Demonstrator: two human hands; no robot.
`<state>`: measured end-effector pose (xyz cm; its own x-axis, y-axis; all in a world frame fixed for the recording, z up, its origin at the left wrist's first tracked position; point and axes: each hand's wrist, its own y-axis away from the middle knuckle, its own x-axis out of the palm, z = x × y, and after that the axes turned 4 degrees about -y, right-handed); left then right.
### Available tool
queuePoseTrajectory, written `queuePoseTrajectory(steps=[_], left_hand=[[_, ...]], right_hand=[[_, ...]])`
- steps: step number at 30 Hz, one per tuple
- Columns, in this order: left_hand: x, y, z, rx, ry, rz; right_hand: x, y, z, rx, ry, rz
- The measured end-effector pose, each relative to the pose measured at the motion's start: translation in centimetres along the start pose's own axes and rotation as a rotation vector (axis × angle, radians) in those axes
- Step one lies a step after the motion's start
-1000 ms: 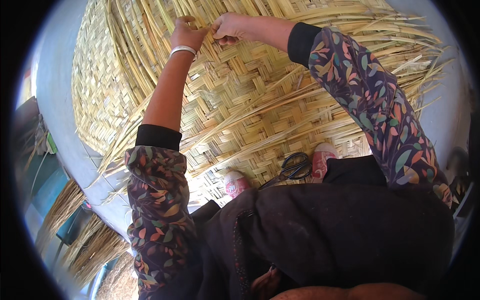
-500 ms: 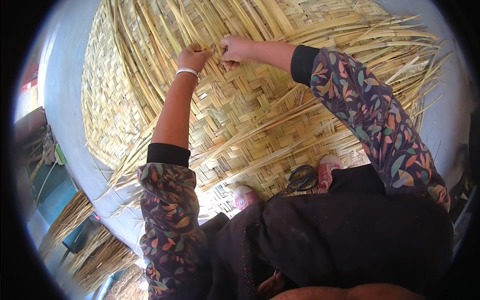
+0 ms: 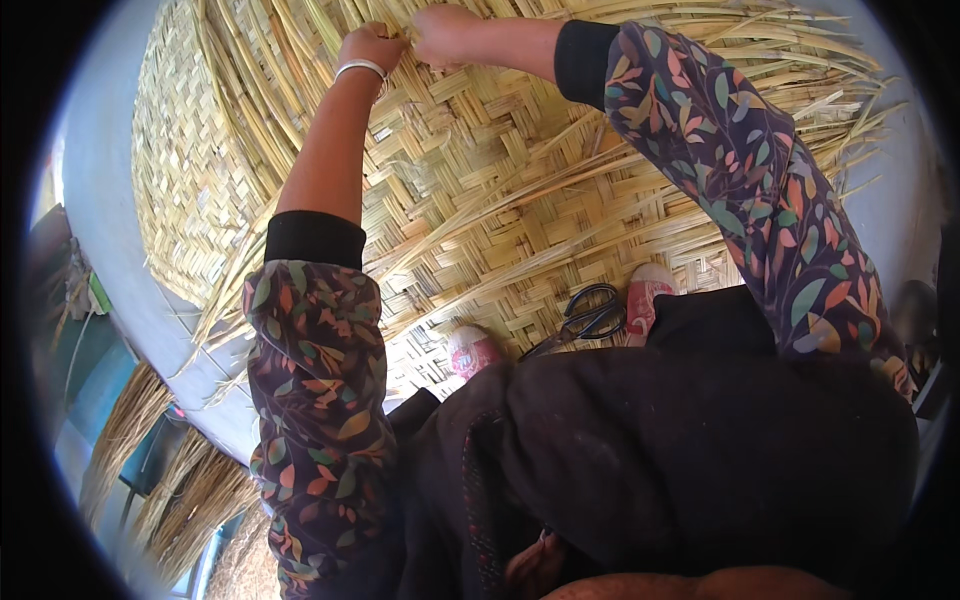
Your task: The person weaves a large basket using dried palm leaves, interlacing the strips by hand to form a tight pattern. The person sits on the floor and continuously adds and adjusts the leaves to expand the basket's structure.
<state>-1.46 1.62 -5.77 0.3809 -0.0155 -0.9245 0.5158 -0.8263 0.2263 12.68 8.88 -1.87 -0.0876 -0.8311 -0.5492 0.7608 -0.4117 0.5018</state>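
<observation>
A large yellow-tan mat, woven from flat reed strips, spreads out in front of me. My left hand, with a white bangle at the wrist, is closed in a pinch on the strips near the top of the view. Beside it, my right hand has its fingers curled on the same spot, and the two hands nearly meet. What lies between the fingers is thin and partly hidden, apparently a reed strip. Long loose strips run away from the hands over the mat's far left part.
Black-handled scissors lie on the mat between my two red-and-white shoes, the left shoe and the right shoe. Loose strip ends stick out at the right edge. Bundles of dry stalks stand at the lower left.
Both hands appear higher in the view and slightly further left, still close together. The mat, shoes and scissors have also shifted up in the view.
</observation>
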Motion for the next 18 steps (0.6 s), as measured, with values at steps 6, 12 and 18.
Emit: queuePoseTrajectory(steps=[6, 12, 18], left_hand=[[0.2, -0.1, 0.7, -0.148, 0.375, 0.185], [1.4, 2.6, 0.9, -0.042, 0.551, -0.077], [-0.9, 10.0, -0.8, 0.004, 0.176, -0.191]], right_hand=[[0.8, -0.1, -0.7, -0.058, 0.036, -0.141], [0.2, 0.4, 0.3, -0.145, 0.167, -0.072], [-0.6, -2.0, -1.4, -0.184, -0.085, 0.064]])
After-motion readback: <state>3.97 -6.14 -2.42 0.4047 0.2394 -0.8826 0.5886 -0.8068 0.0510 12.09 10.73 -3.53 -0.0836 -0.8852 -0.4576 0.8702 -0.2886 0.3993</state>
